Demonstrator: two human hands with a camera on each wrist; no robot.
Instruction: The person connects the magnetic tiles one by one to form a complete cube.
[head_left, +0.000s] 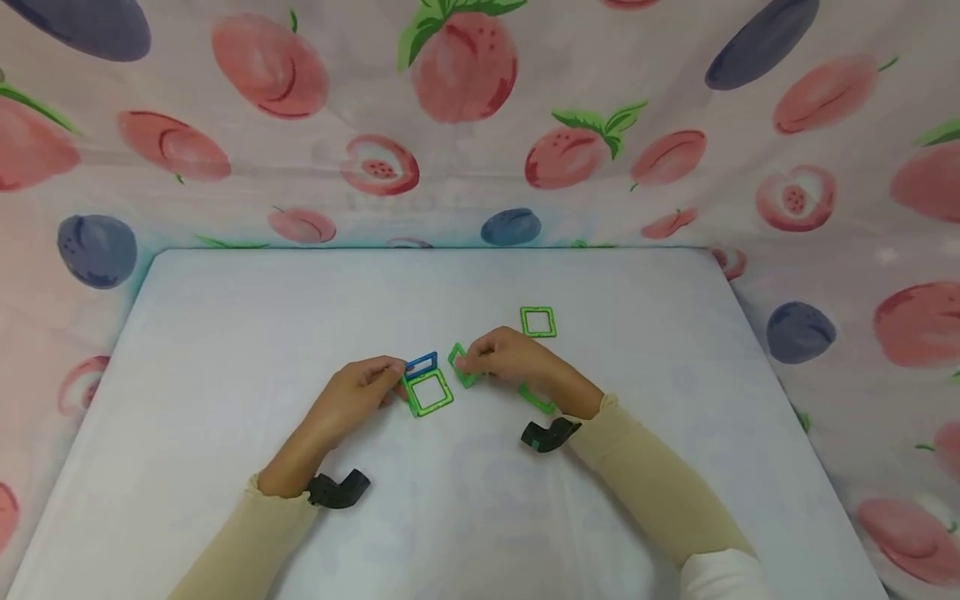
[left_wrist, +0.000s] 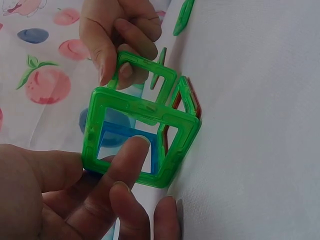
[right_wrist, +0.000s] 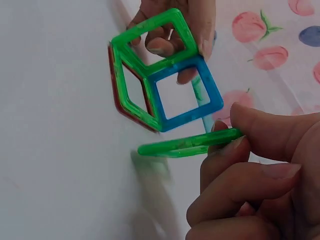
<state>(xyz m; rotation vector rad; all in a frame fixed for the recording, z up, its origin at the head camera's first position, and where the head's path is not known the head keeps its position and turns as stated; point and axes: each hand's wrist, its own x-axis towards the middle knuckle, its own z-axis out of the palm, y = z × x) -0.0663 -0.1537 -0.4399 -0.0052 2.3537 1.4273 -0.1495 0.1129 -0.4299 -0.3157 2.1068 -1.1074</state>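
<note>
The left hand [head_left: 360,392] lies left of the blue tile [right_wrist: 209,84], its thumb and fingers gripping the upright tile [left_wrist: 150,107], a green frame, with one fingertip showing across that frame's opening. The right hand [head_left: 513,357] is right of the blue tile, its thumb and fingers pinching the loose tile [right_wrist: 185,143], also green, by an edge. That one is tilted and stands apart from the blue tile, on its right; whether it touches the table cannot be told.

The upright tile meets the blue tile along one edge, at its left. The flat tile [head_left: 434,407], green too, lies on the person's side of the blue tile and touches its lower edge, so the three form a corner. Well right of the blue tile and farther from the person is the far tile [head_left: 537,334]; also to its right, but nearer the person, is the near tile [head_left: 537,401], partly hidden by the right arm. Both are green. The white table [head_left: 465,500] spreads beneath the blue tile, and a fruit-print cloth [head_left: 465,192] hangs beyond it.
</note>
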